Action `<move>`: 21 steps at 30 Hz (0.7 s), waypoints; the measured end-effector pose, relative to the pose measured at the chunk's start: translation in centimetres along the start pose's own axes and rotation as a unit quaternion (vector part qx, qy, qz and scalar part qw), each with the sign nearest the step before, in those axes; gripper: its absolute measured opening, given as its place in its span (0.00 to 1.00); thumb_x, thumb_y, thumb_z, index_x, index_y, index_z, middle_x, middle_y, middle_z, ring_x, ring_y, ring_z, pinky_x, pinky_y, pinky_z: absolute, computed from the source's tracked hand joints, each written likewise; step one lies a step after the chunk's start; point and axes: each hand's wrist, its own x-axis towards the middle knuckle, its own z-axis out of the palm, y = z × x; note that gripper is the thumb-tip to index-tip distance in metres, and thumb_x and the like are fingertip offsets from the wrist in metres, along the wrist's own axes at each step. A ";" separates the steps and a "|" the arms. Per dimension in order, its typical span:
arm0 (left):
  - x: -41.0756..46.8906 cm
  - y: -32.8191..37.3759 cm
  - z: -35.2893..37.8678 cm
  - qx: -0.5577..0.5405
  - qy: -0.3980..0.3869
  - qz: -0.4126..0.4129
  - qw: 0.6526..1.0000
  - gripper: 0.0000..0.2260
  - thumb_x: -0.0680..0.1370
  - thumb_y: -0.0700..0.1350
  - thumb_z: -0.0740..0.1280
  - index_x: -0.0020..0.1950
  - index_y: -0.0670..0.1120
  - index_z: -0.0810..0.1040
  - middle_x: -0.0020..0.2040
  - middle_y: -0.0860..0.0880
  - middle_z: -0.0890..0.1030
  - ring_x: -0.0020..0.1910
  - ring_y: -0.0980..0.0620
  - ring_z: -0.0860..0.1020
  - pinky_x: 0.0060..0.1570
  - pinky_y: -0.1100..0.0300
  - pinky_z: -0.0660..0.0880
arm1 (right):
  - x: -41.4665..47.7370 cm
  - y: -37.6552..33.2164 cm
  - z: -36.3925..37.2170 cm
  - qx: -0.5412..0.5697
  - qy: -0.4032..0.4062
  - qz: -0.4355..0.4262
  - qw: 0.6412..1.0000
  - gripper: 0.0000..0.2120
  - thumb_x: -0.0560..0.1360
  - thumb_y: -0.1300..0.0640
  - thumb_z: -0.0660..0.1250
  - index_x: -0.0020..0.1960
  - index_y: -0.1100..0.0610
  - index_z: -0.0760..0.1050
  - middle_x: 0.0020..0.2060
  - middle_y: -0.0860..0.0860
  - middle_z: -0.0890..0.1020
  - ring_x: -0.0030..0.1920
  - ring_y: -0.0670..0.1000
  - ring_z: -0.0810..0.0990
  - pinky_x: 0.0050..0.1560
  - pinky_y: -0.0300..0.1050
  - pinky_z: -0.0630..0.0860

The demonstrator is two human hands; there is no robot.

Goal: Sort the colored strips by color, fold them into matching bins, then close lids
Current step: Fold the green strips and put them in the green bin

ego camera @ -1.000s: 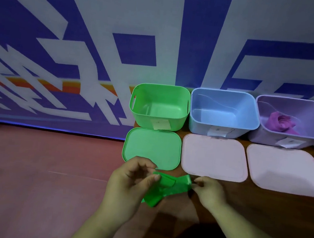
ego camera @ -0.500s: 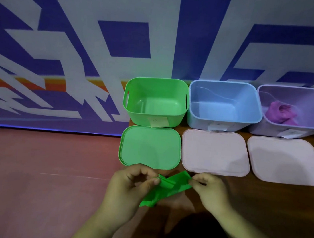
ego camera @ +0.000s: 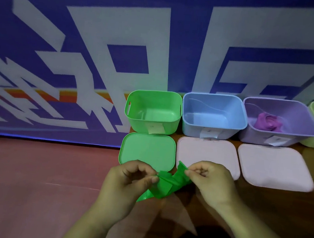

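Both hands pinch the green strip (ego camera: 165,186) at six o'clock: left hand (ego camera: 128,181) one end, right hand (ego camera: 209,180) the other. A slack pinch could let folds spring open before the green bin (ego camera: 154,99) at twelve.

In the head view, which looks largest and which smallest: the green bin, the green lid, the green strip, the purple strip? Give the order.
1. green bin and green lid: nearly alike, not ranked.
2. green strip, part folded and nearest the camera, so unsure.
3. purple strip, smallest, though far from the camera.
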 end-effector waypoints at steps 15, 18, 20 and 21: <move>-3.6 5.8 5.3 -0.024 0.021 0.123 0.992 0.06 0.67 0.38 0.76 0.41 0.47 0.82 0.36 0.46 0.82 0.35 0.55 0.79 0.36 0.63 0.75 | -5.5 -8.2 -8.2 0.276 -0.136 -0.046 0.950 0.09 0.65 0.54 0.76 0.41 0.58 0.85 0.42 0.64 0.83 0.40 0.54 0.80 0.54 0.60 0.79; -4.1 6.3 6.2 -0.037 0.042 0.145 0.988 0.08 0.66 0.43 0.78 0.42 0.47 0.82 0.38 0.44 0.83 0.37 0.51 0.81 0.38 0.56 0.78 | -6.2 -8.4 -9.2 0.283 -0.153 -0.050 0.946 0.12 0.62 0.50 0.75 0.40 0.57 0.85 0.38 0.60 0.83 0.39 0.51 0.80 0.50 0.54 0.79; -4.3 6.5 6.6 -0.037 0.056 0.161 0.985 0.09 0.66 0.46 0.77 0.42 0.48 0.82 0.39 0.44 0.83 0.39 0.48 0.82 0.42 0.53 0.79 | -6.4 -8.2 -9.8 0.269 -0.164 -0.062 0.947 0.08 0.64 0.52 0.75 0.40 0.56 0.85 0.38 0.58 0.84 0.39 0.50 0.81 0.48 0.48 0.79; -4.3 6.6 6.8 -0.033 0.064 0.169 0.983 0.08 0.66 0.47 0.77 0.42 0.48 0.82 0.39 0.44 0.83 0.39 0.48 0.82 0.42 0.54 0.79 | -6.5 -8.2 -10.1 0.262 -0.167 -0.070 0.948 0.07 0.65 0.53 0.74 0.41 0.55 0.85 0.39 0.58 0.85 0.39 0.49 0.81 0.47 0.46 0.79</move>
